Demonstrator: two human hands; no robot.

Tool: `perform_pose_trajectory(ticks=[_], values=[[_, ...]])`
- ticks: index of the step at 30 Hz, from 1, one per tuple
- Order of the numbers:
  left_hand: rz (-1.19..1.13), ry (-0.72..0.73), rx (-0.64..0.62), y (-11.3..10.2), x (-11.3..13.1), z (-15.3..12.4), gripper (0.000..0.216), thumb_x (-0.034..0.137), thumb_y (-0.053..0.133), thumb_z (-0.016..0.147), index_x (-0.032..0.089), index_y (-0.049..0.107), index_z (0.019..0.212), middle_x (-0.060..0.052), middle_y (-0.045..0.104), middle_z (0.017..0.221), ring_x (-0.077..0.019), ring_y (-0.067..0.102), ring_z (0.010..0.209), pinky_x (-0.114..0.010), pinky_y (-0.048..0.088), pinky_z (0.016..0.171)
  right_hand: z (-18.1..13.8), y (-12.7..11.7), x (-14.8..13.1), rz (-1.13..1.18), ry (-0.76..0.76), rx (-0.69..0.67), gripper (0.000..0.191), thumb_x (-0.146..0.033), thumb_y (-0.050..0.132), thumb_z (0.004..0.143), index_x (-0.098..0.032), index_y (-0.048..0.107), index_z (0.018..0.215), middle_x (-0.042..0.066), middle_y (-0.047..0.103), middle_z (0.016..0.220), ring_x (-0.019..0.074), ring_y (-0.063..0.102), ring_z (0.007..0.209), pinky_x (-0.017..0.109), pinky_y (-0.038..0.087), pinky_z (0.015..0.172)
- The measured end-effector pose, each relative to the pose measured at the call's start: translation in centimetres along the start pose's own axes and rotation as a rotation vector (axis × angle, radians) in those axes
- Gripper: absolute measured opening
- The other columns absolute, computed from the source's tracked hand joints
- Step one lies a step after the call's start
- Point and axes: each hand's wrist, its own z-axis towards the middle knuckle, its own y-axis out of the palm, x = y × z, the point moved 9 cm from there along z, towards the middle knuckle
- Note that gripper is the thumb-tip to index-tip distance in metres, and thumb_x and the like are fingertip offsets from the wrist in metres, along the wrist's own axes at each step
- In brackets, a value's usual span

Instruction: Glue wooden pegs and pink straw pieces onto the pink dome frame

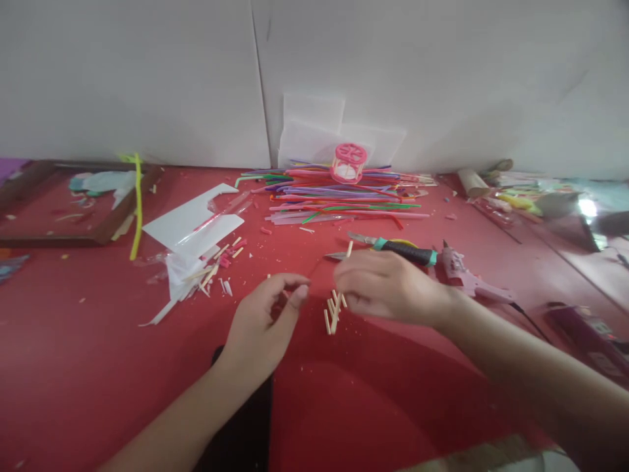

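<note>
My right hand (pixel 383 285) is closed around a small bundle of short wooden sticks (pixel 334 311), whose ends poke out below and above the fingers. My left hand (pixel 268 314) hovers just to the left, thumb and fingers curled in a pinch; a tiny stick tip shows near it, but whether it holds anything is unclear. Both hands are low over the red table (pixel 98 367). Pliers with a black and teal handle (pixel 398 249) lie just behind my right hand.
A pile of coloured straws (pixel 339 196) with a pink wheel-shaped model (pixel 348 162) lies at the back by the white wall. A pink glue gun (pixel 466 278) lies right, white paper and stick scraps (pixel 196 242) left, a wooden tray (pixel 59 203) far left, and clutter far right.
</note>
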Motion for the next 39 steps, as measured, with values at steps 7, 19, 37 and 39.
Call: perform_pose_trajectory(ticks=[7, 19, 37, 39], values=[[-0.445, -0.241, -0.325, 3.5, -1.1, -0.6, 0.045, 0.028, 0.082, 0.070, 0.020, 0.065, 0.111, -0.009, 0.073, 0.114, -0.0216, 0.074, 0.089, -0.039, 0.059, 0.084, -1.4, 2.5, -2.2, -0.022, -0.100, 0.075, 0.022, -0.012, 0.047, 0.101, -0.018, 0.064, 0.088, 0.003, 0.075, 0.094, 0.0139, 0.068, 0.082, 0.027, 0.055, 0.072], [-0.414, -0.216, -0.085, 1.5, -2.2, -0.1, 0.068, 0.030, 0.075, 0.080, 0.025, 0.043, 0.140, -0.001, 0.068, 0.096, -0.0139, 0.071, 0.071, -0.028, 0.058, 0.067, -3.2, 5.2, 0.7, 0.023, 0.211, -0.169, 0.038, -0.042, 0.075, 0.080, -0.017, 0.068, 0.107, 0.014, 0.065, 0.117, 0.0342, 0.053, 0.117, 0.053, 0.046, 0.098], [-0.729, -0.396, -0.164, 3.2, -1.9, -0.9, 0.055, 0.028, 0.089, 0.066, 0.018, 0.058, 0.110, 0.004, 0.070, 0.080, -0.0114, 0.070, 0.073, -0.022, 0.059, 0.068, -2.6, 2.1, -0.9, 0.287, 0.137, 0.242, 0.030, -0.034, 0.070, 0.084, -0.022, 0.062, 0.110, 0.007, 0.068, 0.096, 0.0205, 0.066, 0.089, 0.042, 0.057, 0.087], [-0.756, -0.384, -0.157, 3.3, -1.8, -0.9, 0.053, 0.027, 0.089, 0.066, 0.018, 0.060, 0.108, 0.005, 0.069, 0.078, -0.0105, 0.069, 0.072, -0.020, 0.059, 0.066, -2.6, 2.0, -1.1, 0.296, 0.128, 0.256, 0.032, -0.034, 0.070, 0.085, -0.020, 0.062, 0.112, 0.007, 0.069, 0.096, 0.0201, 0.067, 0.089, 0.040, 0.059, 0.085]])
